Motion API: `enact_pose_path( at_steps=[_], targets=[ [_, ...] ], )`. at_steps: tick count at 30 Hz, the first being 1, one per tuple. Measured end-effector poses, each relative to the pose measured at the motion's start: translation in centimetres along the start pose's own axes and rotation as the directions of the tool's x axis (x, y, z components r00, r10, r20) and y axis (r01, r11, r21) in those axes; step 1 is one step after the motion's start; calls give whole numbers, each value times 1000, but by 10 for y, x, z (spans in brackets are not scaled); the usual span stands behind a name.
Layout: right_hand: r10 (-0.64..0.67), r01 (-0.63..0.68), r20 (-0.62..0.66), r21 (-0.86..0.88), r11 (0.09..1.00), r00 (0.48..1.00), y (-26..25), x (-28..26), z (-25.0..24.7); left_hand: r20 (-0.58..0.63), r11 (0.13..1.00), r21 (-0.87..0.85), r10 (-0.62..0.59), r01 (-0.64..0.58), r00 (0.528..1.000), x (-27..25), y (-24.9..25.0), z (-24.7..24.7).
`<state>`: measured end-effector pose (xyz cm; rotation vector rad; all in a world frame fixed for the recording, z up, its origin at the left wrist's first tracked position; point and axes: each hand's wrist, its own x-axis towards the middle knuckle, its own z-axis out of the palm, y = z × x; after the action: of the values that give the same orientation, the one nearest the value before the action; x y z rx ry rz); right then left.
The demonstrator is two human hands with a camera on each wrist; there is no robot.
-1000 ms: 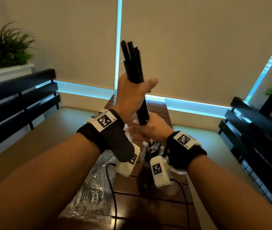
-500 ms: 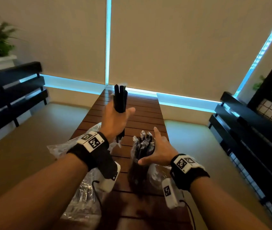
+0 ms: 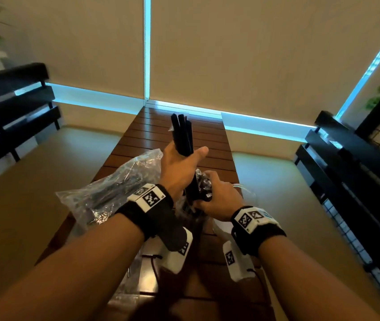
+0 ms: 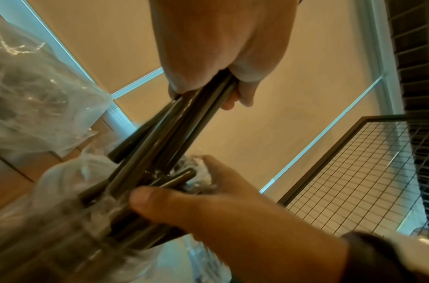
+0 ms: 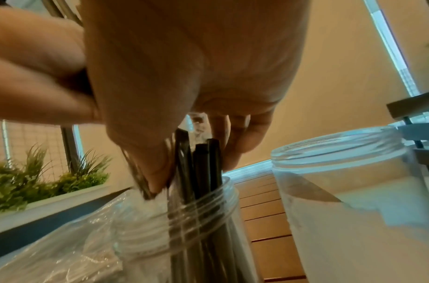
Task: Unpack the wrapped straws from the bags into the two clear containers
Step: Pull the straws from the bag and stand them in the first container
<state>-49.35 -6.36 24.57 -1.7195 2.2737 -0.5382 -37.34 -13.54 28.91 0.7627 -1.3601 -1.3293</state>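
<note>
My left hand [image 3: 184, 158] grips a bundle of black wrapped straws [image 3: 182, 133], tilted, its lower end going down into a clear container [image 5: 203, 203] that holds several straws [image 5: 203, 162]. My right hand [image 3: 216, 195] curls round the tops of those standing straws, thumb on one side and fingers on the other. In the left wrist view the bundle [image 4: 184, 122] runs from my left hand [image 4: 220, 57] down to my right hand [image 4: 208, 206]. A second clear container [image 5: 341, 172] stands just right of the first and looks empty. The first container is mostly hidden in the head view.
A crumpled clear bag [image 3: 114, 188] with more dark straws lies on the left of the slatted wooden table [image 3: 209, 140]. Another flat bag [image 3: 124, 297] lies near the front edge. Black benches [image 3: 15, 100] [image 3: 346, 158] flank the table. A planter [image 5: 39, 183] stands behind.
My left hand has lowered the bundle toward the container. My right hand, open beside the container half a second ago, now grips the straw tops.
</note>
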Motion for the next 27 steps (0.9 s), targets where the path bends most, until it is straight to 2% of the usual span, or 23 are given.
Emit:
enact_pose_path(
  at_steps=[2, 5, 8, 12, 16, 18, 20, 21, 23, 25, 27],
  targets=[
    [-8, 4, 41, 89, 996, 999, 2, 2, -5, 24, 1000, 21, -11, 10, 1000, 1, -13, -2],
    [-37, 25, 85, 134, 991, 996, 6, 3, -8, 35, 998, 37, -59, 58, 998, 0, -29, -6],
    [-55, 45, 66, 147, 988, 996, 11, 2, -7, 58, 994, 76, -85, 81, 995, -2, -42, -8],
    [-74, 68, 34, 140, 988, 997, 13, 3, -4, 127, 961, 275, -11, -25, 992, -12, -61, -6],
    [-66, 55, 113, 97, 994, 991, 10, 1, -17, 236, 910, 394, 32, -126, 971, -24, -78, -14],
    [-79, 62, 65, 223, 973, 995, 1, -2, -32, 306, 881, 443, 23, -164, 952, -23, -83, -18],
    [-110, 128, -68, 401, 907, 992, -15, -4, -45, 316, 884, 442, 2, -149, 949, -19, -89, -19],
    [-139, 194, -159, 416, 888, 977, -25, -4, -49, 313, 886, 441, -3, -142, 950, -16, -92, -20],
    [-255, 337, -303, 258, 906, 918, -41, -2, -49, 328, 879, 442, 27, -179, 944, -17, -93, -20],
    [-362, 386, -249, 53, 921, 898, -52, 2, -41, 331, 893, 393, 88, -222, 939, -22, -87, -22],
    [-355, 349, -137, -66, 935, 925, -51, 6, -27, 313, 887, 400, 104, -231, 944, -25, -84, -26]
  ],
)
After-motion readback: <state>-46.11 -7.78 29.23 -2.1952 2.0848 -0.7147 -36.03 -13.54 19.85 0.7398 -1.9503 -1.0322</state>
